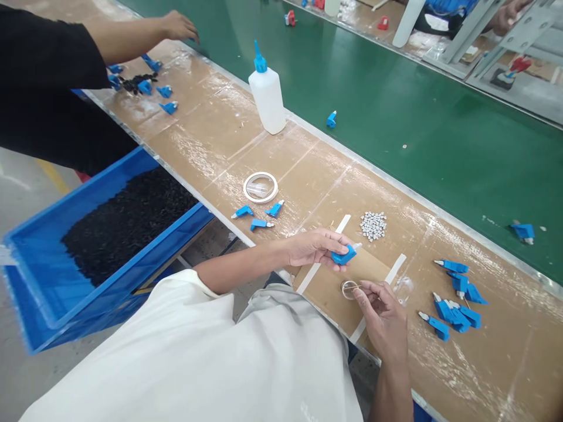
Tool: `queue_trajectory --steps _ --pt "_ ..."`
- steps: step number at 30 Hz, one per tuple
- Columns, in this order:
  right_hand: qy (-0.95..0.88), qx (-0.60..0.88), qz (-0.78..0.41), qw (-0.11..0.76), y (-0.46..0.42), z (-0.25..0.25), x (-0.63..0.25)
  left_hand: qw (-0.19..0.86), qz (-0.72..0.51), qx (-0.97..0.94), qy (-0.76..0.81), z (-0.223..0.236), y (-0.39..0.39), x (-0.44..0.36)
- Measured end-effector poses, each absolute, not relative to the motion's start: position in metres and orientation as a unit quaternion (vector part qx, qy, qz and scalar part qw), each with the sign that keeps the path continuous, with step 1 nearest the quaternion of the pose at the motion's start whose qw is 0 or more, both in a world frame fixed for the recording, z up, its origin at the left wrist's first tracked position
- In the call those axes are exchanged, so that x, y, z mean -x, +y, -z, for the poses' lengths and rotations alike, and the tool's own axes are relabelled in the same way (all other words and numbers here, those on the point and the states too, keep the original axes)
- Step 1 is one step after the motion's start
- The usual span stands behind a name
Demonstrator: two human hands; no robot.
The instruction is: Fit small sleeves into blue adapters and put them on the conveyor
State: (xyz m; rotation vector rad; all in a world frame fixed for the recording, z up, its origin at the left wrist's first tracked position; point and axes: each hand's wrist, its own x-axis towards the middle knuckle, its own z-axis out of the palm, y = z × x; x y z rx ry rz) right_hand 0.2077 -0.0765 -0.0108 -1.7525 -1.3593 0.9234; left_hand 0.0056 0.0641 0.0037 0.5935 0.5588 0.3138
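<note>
My left hand (323, 247) is closed around a blue plastic part (343, 256) whose pale tip points right. In my right hand (380, 308), thumb and fingers pinch a thin wooden stick (353, 287). The stick's end lies over a small round clear dish (349, 290) on a cardboard sheet (373, 266) fixed with white tape strips. Above the sheet lies a pile of small grey pieces (373, 226). Several more blue parts (457, 316) lie to the right of my right hand, and three blue parts (261, 224) lie to the left of my left hand.
A white squeeze bottle (268, 99) with a blue nozzle stands beside the green conveyor belt (378, 88), which carries a few parts. A tape roll (260, 187) lies nearer. At left are a blue bin (44, 246) of black pieces and a co-worker's arm (132, 38).
</note>
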Motion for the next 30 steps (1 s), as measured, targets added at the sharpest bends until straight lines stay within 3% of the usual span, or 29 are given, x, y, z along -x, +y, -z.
queue_trajectory --steps 10,20,23,30 --pt "-0.572 0.68 -0.283 0.362 -0.075 0.015 -0.202 0.906 -0.166 -0.269 0.28 0.004 0.063 -0.001" --pt "-0.713 0.583 -0.186 0.343 -0.083 -0.004 -0.201 0.911 -0.179 -0.224 0.296 0.005 0.049 -0.007" --pt "-0.658 0.608 -0.212 0.39 -0.086 -0.003 -0.203 0.919 -0.187 -0.188 0.291 0.005 0.043 -0.012" --pt "-0.412 0.626 -0.292 0.594 -0.083 -0.016 -0.198 0.941 -0.126 -0.117 0.291 0.002 0.031 -0.023"
